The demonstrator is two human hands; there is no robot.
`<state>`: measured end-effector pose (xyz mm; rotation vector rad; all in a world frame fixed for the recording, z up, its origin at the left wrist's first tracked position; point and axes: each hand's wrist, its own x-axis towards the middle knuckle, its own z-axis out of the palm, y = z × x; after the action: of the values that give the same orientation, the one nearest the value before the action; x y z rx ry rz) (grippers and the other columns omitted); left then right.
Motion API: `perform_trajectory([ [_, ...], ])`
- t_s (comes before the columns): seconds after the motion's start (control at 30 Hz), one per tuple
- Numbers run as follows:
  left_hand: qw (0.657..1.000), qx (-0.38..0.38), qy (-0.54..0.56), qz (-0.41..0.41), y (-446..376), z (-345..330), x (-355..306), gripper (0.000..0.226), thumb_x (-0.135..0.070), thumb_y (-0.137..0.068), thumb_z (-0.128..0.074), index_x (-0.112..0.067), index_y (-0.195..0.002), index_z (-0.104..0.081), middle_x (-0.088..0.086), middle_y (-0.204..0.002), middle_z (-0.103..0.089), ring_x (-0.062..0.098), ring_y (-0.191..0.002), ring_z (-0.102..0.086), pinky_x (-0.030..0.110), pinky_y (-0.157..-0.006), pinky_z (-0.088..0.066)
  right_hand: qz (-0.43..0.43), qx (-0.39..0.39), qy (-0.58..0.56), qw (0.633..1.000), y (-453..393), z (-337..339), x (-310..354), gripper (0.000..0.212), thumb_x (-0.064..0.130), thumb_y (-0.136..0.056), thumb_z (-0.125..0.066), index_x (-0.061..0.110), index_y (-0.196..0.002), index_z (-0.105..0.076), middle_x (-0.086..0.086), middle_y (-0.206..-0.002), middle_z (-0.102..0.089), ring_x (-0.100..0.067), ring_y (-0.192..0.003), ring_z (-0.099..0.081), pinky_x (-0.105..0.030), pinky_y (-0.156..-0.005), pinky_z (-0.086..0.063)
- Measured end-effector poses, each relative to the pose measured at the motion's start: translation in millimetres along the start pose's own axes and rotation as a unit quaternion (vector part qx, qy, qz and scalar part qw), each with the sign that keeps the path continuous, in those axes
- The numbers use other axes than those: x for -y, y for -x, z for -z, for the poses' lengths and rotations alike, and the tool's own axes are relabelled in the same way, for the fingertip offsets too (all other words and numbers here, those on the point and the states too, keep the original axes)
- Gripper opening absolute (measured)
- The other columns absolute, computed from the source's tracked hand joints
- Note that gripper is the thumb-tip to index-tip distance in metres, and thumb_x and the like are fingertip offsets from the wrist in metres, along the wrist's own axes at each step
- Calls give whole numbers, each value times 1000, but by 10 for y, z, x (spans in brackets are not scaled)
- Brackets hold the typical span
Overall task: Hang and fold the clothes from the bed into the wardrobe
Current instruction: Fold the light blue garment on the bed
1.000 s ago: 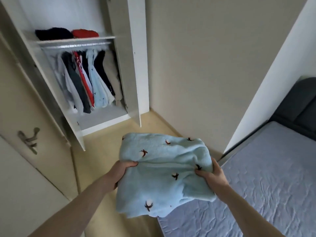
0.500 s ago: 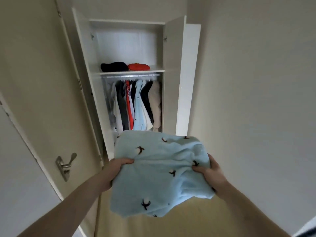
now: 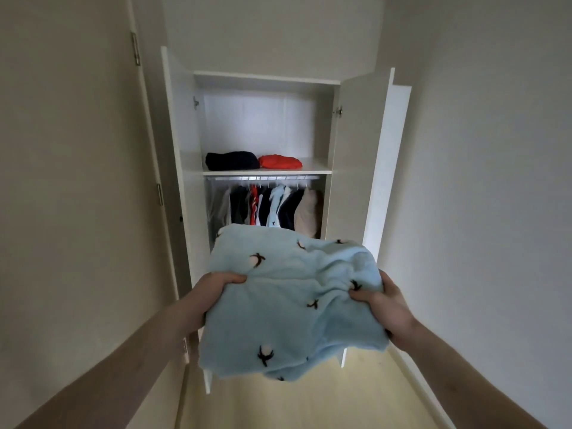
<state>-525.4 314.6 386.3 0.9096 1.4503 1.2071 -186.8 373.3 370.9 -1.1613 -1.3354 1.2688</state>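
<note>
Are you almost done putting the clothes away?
Some of it looks done: a dark folded pile and a red folded pile sit on the wardrobe shelf, and clothes hang on the rail below. In hand: the left hand and right hand grip a folded blue garment in front of the open wardrobe. Left: setting it inside. The bed is out of view, so more may wait.
</note>
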Motion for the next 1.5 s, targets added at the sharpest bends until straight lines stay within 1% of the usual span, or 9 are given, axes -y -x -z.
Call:
perform_trajectory([
  [0.17,1000,29,9,-4,-916,313,-454,38,-29,-87,-72,-11,-121,-71,15,-108,-77,36,-102,-73,42,-84,-57,16,-8,-15,1000,-884,-272,225,63,19,-65,-85,21,-125,-63,-6,-111,-77,-28,-99,-75,-51,-90,-60],
  [0.33,999,50,-2,-13,-1746,393,-869,41,-31,-86,-74,-12,-122,-70,15,-110,-77,36,-104,-73,44,-89,-57,33,-7,-29,999,-1739,-391,446,54,6,-78,-81,22,-127,-63,-5,-112,-77,-28,-101,-75,-50,-92,-60],
  [0.47,998,53,-10,-20,-2503,403,-1223,53,-34,-76,-79,-11,-123,-71,16,-112,-76,36,-105,-73,48,-97,-56,47,-5,-36,998,-2595,-463,540,53,4,-79,-79,20,-127,-63,-7,-113,-76,-30,-102,-74,-51,-94,-59],
  [0.6,998,44,-15,-38,-3221,337,-1575,39,-28,-87,-72,-11,-122,-70,16,-109,-77,36,-102,-73,45,-90,-57,51,2,-40,998,-3509,-501,625,57,8,-78,-81,23,-129,-61,-6,-114,-76,-29,-101,-75,-51,-93,-59],
  [0.7,999,27,-14,-41,-3823,239,-1863,37,-27,-88,-71,-10,-121,-70,17,-107,-77,36,-100,-73,43,-85,-57,57,14,-40,997,-4281,-485,688,60,11,-75,-83,22,-129,-62,-7,-115,-76,-30,-103,-74,-53,-94,-58],
  [1.07,997,-29,1,-66,-5701,158,-2770,32,-25,-90,-68,-12,-119,-72,16,-106,-78,33,-90,-75,37,-76,-58,76,47,-32,995,-6808,-714,1123,71,21,-64,-88,27,-131,-62,-2,-116,-76,-26,-102,-75,-47,-90,-61],
  [1.17,996,-42,-3,-78,-6255,270,-3016,31,-25,-90,-69,-12,-118,-72,15,-106,-78,35,-97,-74,39,-81,-58,80,54,-33,995,-7434,-860,1235,65,17,-70,-86,23,-130,-63,-4,-112,-77,-26,-99,-76,-45,-87,-62],
  [1.4,996,-18,-5,-88,-7492,504,-3519,33,-28,-87,-70,-11,-115,-73,17,-107,-77,37,-101,-73,46,-93,-57,89,19,-38,995,-8623,-1202,1418,66,19,-59,-89,21,-122,-68,-6,-109,-78,-28,-96,-76,-51,-88,-61],
  [1.5,995,-13,-15,-99,-8011,619,-3785,36,-28,-85,-72,-11,-117,-72,16,-105,-77,35,-99,-72,43,-88,-56,94,4,-43,995,-9096,-1340,1561,68,18,-58,-89,22,-122,-67,-7,-109,-77,-30,-96,-76,-51,-87,-61],
])
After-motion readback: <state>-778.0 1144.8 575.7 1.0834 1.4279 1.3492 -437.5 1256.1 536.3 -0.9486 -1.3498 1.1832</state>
